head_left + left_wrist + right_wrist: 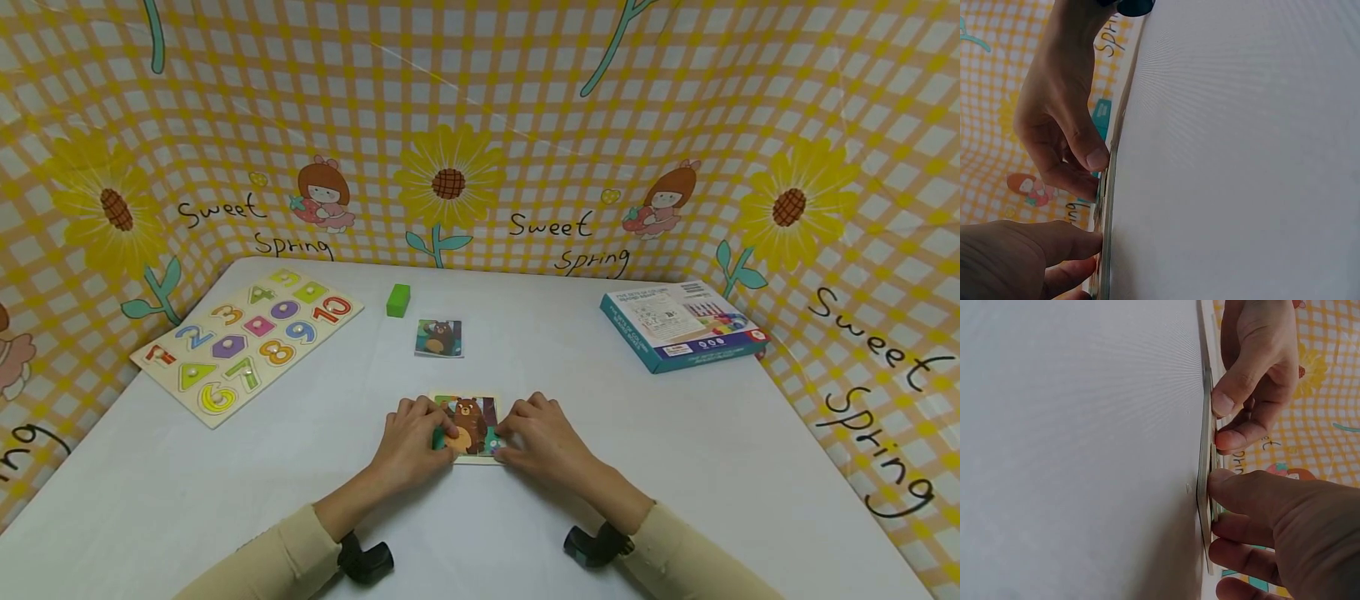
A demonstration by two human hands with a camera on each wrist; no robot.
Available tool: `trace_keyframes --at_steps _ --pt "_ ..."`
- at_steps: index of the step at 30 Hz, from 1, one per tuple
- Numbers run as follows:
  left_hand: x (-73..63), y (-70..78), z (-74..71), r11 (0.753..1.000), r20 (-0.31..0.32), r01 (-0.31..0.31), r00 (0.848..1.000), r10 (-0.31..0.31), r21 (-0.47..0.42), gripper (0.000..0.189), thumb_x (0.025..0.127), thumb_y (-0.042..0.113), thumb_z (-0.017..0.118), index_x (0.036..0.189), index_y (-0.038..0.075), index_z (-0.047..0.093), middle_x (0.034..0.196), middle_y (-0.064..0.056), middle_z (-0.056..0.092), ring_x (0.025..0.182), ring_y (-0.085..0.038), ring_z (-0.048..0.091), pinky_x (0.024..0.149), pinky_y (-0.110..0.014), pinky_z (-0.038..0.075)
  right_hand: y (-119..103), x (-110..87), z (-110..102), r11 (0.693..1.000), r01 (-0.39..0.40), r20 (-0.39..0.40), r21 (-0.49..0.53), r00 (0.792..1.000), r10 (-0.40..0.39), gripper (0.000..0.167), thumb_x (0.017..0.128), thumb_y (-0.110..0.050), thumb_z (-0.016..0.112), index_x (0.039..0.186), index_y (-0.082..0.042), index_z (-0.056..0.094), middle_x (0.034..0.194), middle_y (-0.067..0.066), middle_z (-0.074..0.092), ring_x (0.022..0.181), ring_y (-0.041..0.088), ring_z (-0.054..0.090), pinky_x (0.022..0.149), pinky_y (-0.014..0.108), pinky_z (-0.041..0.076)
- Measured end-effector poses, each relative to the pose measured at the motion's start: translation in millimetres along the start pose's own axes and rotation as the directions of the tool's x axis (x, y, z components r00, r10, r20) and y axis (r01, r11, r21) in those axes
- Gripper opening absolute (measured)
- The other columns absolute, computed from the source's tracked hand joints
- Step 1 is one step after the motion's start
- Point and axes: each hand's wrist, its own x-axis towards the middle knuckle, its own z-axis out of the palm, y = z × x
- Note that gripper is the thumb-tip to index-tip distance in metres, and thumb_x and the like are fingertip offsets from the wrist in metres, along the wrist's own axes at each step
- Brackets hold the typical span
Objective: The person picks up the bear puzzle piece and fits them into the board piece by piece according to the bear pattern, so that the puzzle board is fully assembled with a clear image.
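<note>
A small wooden bear jigsaw puzzle [471, 417] lies flat on the table, a brown bear on its face and a pale border round it. At its left side my left hand [412, 435] has curled fingers and thumb on the picture and holds the puzzle. My right hand [542, 435] pinches a puzzle piece [492, 442] at the right edge between thumb and fingers. In the right wrist view the board [1205, 450] shows edge-on, with a thin piece slightly raised by my right thumb [1229, 487]. The fingers partly cover the picture's sides.
Beyond the puzzle lies a square bear picture card [439, 338], with a green block [398, 301] behind it. A wooden number board [251, 337] is at the left. At the right sits a teal-edged box [684, 325]. Checked cloth [480, 108] hangs around the table [480, 517].
</note>
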Motion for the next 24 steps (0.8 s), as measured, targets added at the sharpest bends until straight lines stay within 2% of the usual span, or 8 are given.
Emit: trace_keyframes --at_steps 7,11,17,24 --pt "0.6 2.7 -0.1 1.000 0.006 0.001 1.000 -0.001 0.031 0.012 0.073 0.014 0.075 0.082 0.017 0.068 0.101 -0.002 0.054 0.097 -0.024 0.041 0.079 -0.044 0.031 0.6 -1.0 1.4 1.000 0.012 -0.008 -0.023 1.000 -0.012 0.028 0.071 -0.028 0.084 0.089 -0.010 0.075 0.086 -0.002 0.059 0.084 0.018 0.045 0.076 0.038 0.037" --pt "2.6 7.1 0.2 0.998 -0.006 -0.024 1.000 0.024 0.049 0.012 0.073 0.015 0.076 0.083 0.017 0.069 0.101 -0.002 0.054 0.096 -0.024 0.041 0.079 -0.045 0.032 0.9 -0.8 0.8 0.999 0.025 -0.013 -0.024 1.000 -0.026 0.028 0.071 -0.028 0.085 0.089 -0.009 0.074 0.085 -0.002 0.059 0.084 0.018 0.045 0.075 0.038 0.037" --pt "8.4 14.2 7.7 0.996 0.008 -0.074 0.997 0.074 0.054 0.013 0.074 0.018 0.074 0.087 0.017 0.071 0.099 -0.001 0.054 0.096 -0.023 0.042 0.079 -0.043 0.033 0.7 -0.6 0.0 0.999 0.033 -0.010 -0.032 0.999 -0.033 0.028 0.071 -0.029 0.085 0.089 -0.010 0.075 0.085 -0.002 0.060 0.083 0.018 0.045 0.075 0.038 0.037" --pt "12.6 18.6 15.6 0.997 0.020 -0.067 0.998 0.067 0.040 0.011 0.076 0.020 0.076 0.085 0.016 0.071 0.098 0.000 0.054 0.098 -0.023 0.043 0.080 -0.042 0.034 1.0 -1.3 0.7 0.998 0.043 -0.018 -0.039 0.999 -0.044 0.027 0.071 -0.027 0.085 0.088 -0.009 0.075 0.085 -0.002 0.060 0.082 0.018 0.045 0.073 0.037 0.038"
